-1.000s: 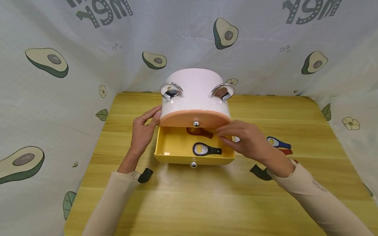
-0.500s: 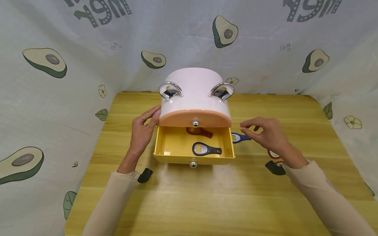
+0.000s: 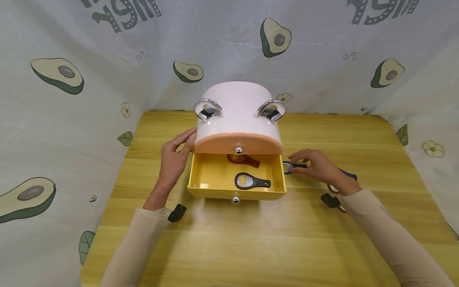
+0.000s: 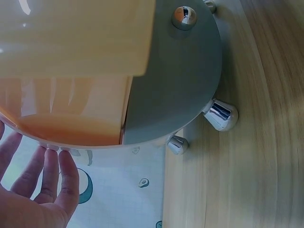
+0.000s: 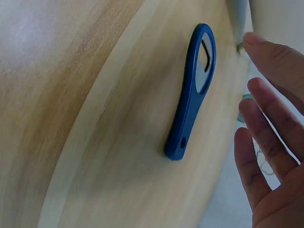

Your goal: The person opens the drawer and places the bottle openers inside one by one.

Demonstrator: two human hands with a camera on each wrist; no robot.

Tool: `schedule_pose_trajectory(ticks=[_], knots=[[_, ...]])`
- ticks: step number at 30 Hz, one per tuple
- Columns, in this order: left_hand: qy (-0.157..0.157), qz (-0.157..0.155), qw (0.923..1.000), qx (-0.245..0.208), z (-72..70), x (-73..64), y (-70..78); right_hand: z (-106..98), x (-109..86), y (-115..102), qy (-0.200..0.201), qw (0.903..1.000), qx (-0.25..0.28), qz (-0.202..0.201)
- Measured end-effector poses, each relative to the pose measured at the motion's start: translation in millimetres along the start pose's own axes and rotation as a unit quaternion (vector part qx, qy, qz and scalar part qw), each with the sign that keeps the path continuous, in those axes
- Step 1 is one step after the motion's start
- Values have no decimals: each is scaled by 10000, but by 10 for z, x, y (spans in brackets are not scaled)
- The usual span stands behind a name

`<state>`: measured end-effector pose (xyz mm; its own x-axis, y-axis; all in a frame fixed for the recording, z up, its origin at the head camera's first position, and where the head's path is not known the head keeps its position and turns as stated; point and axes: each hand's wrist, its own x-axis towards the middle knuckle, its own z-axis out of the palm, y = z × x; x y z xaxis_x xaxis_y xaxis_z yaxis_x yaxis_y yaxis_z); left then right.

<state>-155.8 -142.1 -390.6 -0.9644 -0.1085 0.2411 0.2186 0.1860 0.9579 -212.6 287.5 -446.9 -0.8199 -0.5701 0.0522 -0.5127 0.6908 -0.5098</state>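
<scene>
My left hand (image 3: 173, 157) rests its fingertips against the left side of a rounded white drawer cabinet (image 3: 236, 99); its fingers are extended in the left wrist view. The yellow drawer (image 3: 211, 194) is pulled out. Inside it lie a black bottle opener (image 3: 259, 183) and, further back, a reddish-brown bottle opener (image 3: 251, 162) partly hidden by the cabinet. My right hand (image 3: 317, 165) hovers over a blue bottle opener (image 5: 184, 109) on the table, just right of the drawer. In the right wrist view its relaxed fingers are apart from the opener.
Another blue bottle opener (image 3: 349, 174) and a reddish-brown one (image 3: 332, 189) lie by the right wrist, partly covered. The cabinet has chrome eye-like rings (image 3: 271, 111), a closed orange upper drawer (image 3: 258, 143) and chrome feet (image 4: 221, 115). A patterned curtain (image 3: 229, 52) stands behind the table (image 3: 233, 247).
My right hand has moved right, out from the drawer's right side, then lowered over the blue bottle opener on the table. My left hand has stayed at the cabinet.
</scene>
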Motion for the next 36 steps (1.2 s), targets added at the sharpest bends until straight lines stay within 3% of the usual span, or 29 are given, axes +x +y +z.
schedule_pose_trajectory(ticks=[12,19,24,29,31,36], knots=[[-39,45,10000,-24,7,-7,-12,129,77,103,-774,9962,206,348],[-31,34,10000,5,0,-13,-7,186,74,100,-801,9965,-30,258],[-23,57,10000,14,-4,-13,-9,211,38,94,-598,9973,-415,-61],[-34,72,10000,19,1,-12,-7,136,-46,7,-273,9984,-446,230],[-36,57,10000,14,1,-12,-6,66,-80,-55,-65,9984,-431,363],[-6,-95,10000,8,13,-11,8,-177,-159,-314,712,9957,-538,246]])
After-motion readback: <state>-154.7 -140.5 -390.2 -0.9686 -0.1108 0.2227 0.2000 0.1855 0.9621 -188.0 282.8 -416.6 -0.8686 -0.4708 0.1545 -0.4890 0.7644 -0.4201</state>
